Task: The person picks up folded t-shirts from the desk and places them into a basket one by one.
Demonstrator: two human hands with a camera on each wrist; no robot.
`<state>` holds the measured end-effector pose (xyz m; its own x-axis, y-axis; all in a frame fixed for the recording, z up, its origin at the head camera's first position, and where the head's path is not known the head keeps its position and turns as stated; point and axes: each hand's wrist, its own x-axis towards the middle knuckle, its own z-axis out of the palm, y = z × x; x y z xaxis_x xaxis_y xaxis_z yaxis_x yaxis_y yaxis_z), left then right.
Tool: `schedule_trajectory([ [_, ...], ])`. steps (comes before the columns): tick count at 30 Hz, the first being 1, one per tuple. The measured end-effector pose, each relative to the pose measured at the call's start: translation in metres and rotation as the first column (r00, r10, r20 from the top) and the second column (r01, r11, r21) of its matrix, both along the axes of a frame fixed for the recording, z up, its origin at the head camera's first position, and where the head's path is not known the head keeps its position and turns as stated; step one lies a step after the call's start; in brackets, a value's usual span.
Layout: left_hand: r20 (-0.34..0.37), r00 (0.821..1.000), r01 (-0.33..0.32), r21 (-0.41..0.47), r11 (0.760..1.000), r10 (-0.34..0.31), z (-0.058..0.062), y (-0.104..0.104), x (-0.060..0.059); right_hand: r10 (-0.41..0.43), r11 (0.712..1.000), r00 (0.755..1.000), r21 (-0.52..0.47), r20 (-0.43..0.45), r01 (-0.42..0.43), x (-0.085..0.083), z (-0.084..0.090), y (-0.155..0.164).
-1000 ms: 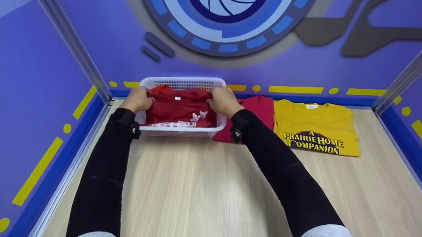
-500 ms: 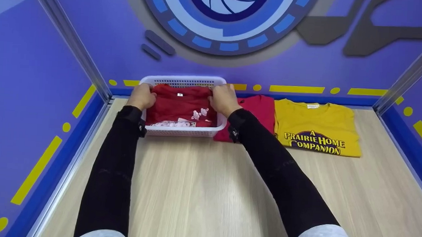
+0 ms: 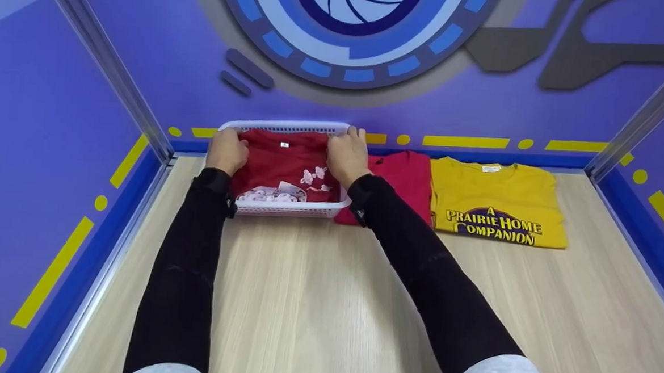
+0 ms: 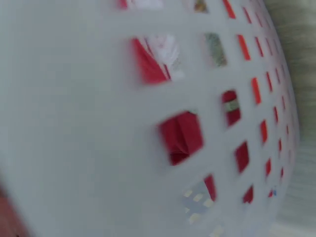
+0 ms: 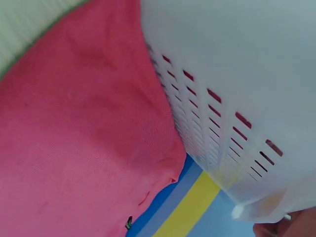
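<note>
My left hand (image 3: 227, 151) sits at the left side of the white basket (image 3: 285, 208), its fingers curled down onto the left edge of the folded red shirt (image 3: 285, 164) that lies inside; I take that grip to be clamped on the cloth, though the fingertips themselves are hidden. From my left wrist the basket's slotted wall (image 4: 148, 123) fills the view, blurred, with red cloth showing through the holes. The shirt lies flat in the basket, collar tag toward the back wall and a pale flower print toward me. My right hand (image 3: 348, 155) is on the shirt's right edge, fingers curled over it beside the basket's right rim, that grip also closed on the cloth. Just right of the basket, touching it, lies a pink shirt (image 3: 403, 182) on the wooden surface (image 3: 314, 299); from my right wrist its cloth (image 5: 84, 143) lies against the basket wall. Further right, beside the pink one, lies a yellow shirt (image 3: 496, 201) with printed lettering.
</note>
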<state>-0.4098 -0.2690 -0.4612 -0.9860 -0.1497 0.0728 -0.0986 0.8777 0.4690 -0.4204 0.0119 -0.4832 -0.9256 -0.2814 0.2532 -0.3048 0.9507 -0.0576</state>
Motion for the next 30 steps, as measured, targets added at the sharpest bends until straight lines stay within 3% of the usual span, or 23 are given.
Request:
schedule_trajectory([
  [6,-0.033,0.999,-0.008,-0.021,1.000,0.007,0.001,0.002,0.003,0.003,1.000,1.000,0.010,-0.019,-0.002,0.002,-0.003,-0.007],
  [13,0.017,0.997,0.074,-0.185,0.980,-0.072,0.008,0.004,0.008,-0.012,1.000,1.000,-0.009,-0.026,0.012,0.009,0.004,-0.002],
  [17,0.064,0.988,0.149,-0.140,0.979,-0.141,0.020,0.006,0.014,0.067,0.996,0.997,-0.065,0.024,-0.066,0.020,0.016,-0.003],
  [19,0.114,0.971,0.222,-0.119,0.968,-0.209,0.025,0.008,0.018,0.136,0.985,0.983,-0.119,0.123,-0.121,0.027,0.022,-0.004],
  [20,0.134,0.953,0.286,-0.090,0.954,-0.273,0.017,0.001,0.012,0.173,0.978,0.967,-0.148,0.188,-0.146,0.031,0.025,-0.004],
  [23,0.260,0.897,0.390,-0.077,0.918,-0.359,0.023,0.003,0.024,0.244,0.963,0.892,-0.201,0.382,-0.178,0.040,0.031,-0.005],
  [26,0.381,0.842,0.431,-0.047,0.901,-0.382,0.024,0.004,0.038,0.270,0.962,0.827,-0.180,0.494,-0.207,0.045,0.031,-0.005],
  [27,0.424,0.834,0.417,-0.063,0.907,-0.353,0.032,0.012,0.052,0.269,0.963,0.815,-0.165,0.513,-0.214,0.046,0.030,-0.006],
  [30,0.467,0.814,0.422,-0.065,0.904,-0.346,0.023,0.012,0.061,0.260,0.965,0.790,-0.129,0.555,-0.227,0.047,0.024,-0.007],
])
